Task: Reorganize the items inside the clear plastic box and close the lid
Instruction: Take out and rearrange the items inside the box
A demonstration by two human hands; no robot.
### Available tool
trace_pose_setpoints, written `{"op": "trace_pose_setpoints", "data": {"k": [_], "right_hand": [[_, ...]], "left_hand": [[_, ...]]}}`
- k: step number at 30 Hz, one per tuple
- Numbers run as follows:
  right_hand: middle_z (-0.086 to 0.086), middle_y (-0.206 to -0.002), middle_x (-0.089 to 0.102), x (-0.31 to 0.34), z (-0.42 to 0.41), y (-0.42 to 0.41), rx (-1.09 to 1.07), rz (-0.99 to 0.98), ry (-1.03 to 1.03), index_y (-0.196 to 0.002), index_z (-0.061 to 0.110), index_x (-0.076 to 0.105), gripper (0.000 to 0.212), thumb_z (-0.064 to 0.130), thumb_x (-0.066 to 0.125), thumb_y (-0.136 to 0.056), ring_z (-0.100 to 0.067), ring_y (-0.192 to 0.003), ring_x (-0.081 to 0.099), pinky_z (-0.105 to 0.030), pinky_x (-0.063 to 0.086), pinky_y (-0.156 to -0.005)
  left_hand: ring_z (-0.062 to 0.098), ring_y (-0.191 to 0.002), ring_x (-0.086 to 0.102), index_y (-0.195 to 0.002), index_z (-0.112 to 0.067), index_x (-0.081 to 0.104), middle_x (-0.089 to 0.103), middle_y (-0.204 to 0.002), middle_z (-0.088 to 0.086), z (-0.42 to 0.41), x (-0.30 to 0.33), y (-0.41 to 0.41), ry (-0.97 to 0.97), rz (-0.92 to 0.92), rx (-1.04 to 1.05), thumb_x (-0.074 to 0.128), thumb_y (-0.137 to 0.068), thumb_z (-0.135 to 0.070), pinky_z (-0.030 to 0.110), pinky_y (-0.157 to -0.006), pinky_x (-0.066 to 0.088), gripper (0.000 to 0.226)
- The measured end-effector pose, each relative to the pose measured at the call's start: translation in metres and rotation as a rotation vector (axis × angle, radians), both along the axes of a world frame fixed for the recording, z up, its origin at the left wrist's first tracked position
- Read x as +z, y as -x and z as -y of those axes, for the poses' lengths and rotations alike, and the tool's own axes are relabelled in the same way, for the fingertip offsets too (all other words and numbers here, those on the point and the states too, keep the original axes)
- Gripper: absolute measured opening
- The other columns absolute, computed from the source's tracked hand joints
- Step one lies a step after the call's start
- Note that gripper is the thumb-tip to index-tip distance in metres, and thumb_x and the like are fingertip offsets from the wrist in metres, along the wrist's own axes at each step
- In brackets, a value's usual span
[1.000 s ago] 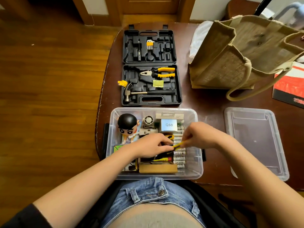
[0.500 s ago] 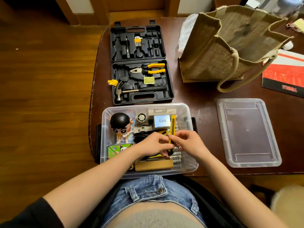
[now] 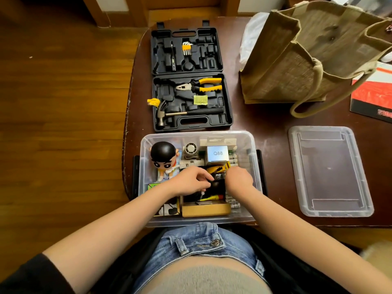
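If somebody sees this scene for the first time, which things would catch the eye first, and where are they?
Probably the two hands working among the items inside the clear plastic box at the table's near edge, with a big-headed cartoon figurine in its far left corner. Behind it lies an open black tool case with yellow-handled pliers; the box's lid lies to the right.

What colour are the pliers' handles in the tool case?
Yellow with black, on the pliers; head view.

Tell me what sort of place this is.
Probably a room in a home, not a workshop. The person sits at a dark wooden table on a wood plank floor, sorting a clear plastic box of household odds and ends, with a jute tote bag beside it.
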State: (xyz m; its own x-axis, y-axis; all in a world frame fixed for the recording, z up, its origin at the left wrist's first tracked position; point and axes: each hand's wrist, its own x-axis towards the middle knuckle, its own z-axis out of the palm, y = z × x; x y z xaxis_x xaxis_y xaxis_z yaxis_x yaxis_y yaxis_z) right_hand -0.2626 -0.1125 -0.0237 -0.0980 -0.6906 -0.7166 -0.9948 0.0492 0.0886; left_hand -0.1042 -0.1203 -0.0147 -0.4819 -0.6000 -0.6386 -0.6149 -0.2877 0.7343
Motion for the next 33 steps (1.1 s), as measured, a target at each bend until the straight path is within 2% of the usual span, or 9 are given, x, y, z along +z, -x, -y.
{"op": "trace_pose_setpoints", "data": {"k": [4, 7, 12, 18, 22, 25, 27, 30, 33], "right_hand": [[-0.01, -0.112, 0.064, -0.01, 0.0, 0.002, 0.003, -0.017, -0.024, -0.107, 0.004, 0.064, 0.029, -0.006, 0.044, -0.088, -0.026, -0.101, 0.062, -0.029, 0.044, -0.064], [-0.008, -0.111, 0.064, -0.011, 0.001, 0.001, 0.054, -0.049, -0.03, -0.106, 0.006, 0.064, 0.028, -0.005, 0.045, -0.088, -0.024, -0.099, 0.062, -0.027, 0.043, -0.061], [-0.007, -0.109, 0.065, -0.012, 0.002, 0.0, 0.105, -0.082, -0.018, -0.106, 0.006, 0.065, 0.028, -0.006, 0.046, -0.088, -0.023, -0.097, 0.064, -0.026, 0.043, -0.059], [-0.008, -0.105, 0.065, 0.0, 0.004, 0.003, 0.143, -0.04, 0.053, -0.102, 0.005, 0.065, 0.027, -0.008, 0.049, -0.084, -0.025, -0.093, 0.064, -0.028, 0.045, -0.06], [-0.006, -0.08, 0.064, 0.025, 0.002, 0.019, 0.048, 0.137, 0.374, -0.082, 0.011, 0.058, 0.011, 0.005, 0.05, -0.089, -0.026, -0.072, 0.063, -0.028, 0.037, -0.052], [0.006, -0.067, 0.058, 0.038, -0.011, 0.039, -0.139, 0.335, 0.764, -0.085, 0.018, 0.055, 0.013, 0.029, 0.055, -0.092, -0.019, -0.058, 0.052, -0.026, 0.03, -0.05], [0.009, -0.073, 0.054, 0.039, -0.016, 0.049, -0.282, 0.437, 0.867, -0.094, 0.02, 0.055, 0.013, 0.032, 0.059, -0.09, -0.015, -0.061, 0.05, -0.026, 0.032, -0.053], [0.007, -0.09, 0.05, 0.029, -0.021, 0.061, -0.418, 0.46, 0.795, -0.105, 0.018, 0.052, 0.023, 0.033, 0.059, -0.09, -0.013, -0.071, 0.048, -0.027, 0.035, -0.059], [0.006, -0.088, 0.054, 0.02, -0.026, 0.069, -0.412, 0.487, 0.714, -0.105, 0.016, 0.056, 0.022, 0.03, 0.062, -0.089, -0.013, -0.071, 0.051, -0.028, 0.037, -0.06]], "left_hand": [[0.012, -0.08, 0.066, -0.113, -0.007, 0.064, 0.069, -0.102, 0.017, -0.001, 0.001, -0.006, -0.022, -0.023, 0.087, 0.056, -0.094, -0.01, 0.023, -0.078, 0.053, 0.021], [0.011, -0.08, 0.066, -0.112, -0.01, 0.064, 0.069, -0.101, 0.014, -0.002, 0.003, -0.005, -0.013, -0.036, 0.107, 0.056, -0.094, -0.011, 0.019, -0.075, 0.054, 0.019], [0.018, -0.083, 0.067, -0.107, -0.012, 0.065, 0.069, -0.096, 0.01, -0.003, 0.011, -0.005, 0.052, -0.036, 0.189, 0.054, -0.094, -0.009, 0.032, -0.082, 0.055, 0.017], [0.008, -0.072, 0.065, -0.096, -0.023, 0.067, 0.069, -0.086, -0.002, -0.002, 0.029, -0.025, 0.297, -0.047, 0.389, 0.052, -0.094, -0.006, 0.021, -0.074, 0.052, 0.022], [0.01, -0.077, 0.06, -0.094, -0.023, 0.066, 0.067, -0.091, -0.006, -0.002, 0.034, -0.043, 0.628, 0.075, 0.567, 0.051, -0.092, -0.004, 0.023, -0.07, 0.049, 0.024], [0.015, -0.101, 0.051, -0.105, -0.016, 0.065, 0.059, -0.106, 0.001, -0.005, 0.028, -0.057, 0.858, 0.267, 0.706, 0.056, -0.088, -0.002, 0.024, -0.086, 0.039, 0.023], [0.018, -0.114, 0.045, -0.118, -0.015, 0.06, 0.052, -0.118, 0.005, -0.009, 0.022, -0.061, 0.835, 0.339, 0.787, 0.058, -0.088, -0.005, 0.025, -0.095, 0.032, 0.032], [0.02, -0.125, 0.041, -0.135, -0.015, 0.049, 0.043, -0.137, 0.007, -0.016, 0.012, -0.064, 0.627, 0.404, 0.923, 0.057, -0.093, -0.014, 0.025, -0.099, 0.03, 0.043], [0.024, -0.128, 0.042, -0.134, -0.012, 0.05, 0.048, -0.138, 0.01, -0.02, 0.006, -0.069, 0.414, 0.425, 1.008, 0.054, -0.095, -0.018, 0.037, -0.104, 0.037, 0.039]]}}
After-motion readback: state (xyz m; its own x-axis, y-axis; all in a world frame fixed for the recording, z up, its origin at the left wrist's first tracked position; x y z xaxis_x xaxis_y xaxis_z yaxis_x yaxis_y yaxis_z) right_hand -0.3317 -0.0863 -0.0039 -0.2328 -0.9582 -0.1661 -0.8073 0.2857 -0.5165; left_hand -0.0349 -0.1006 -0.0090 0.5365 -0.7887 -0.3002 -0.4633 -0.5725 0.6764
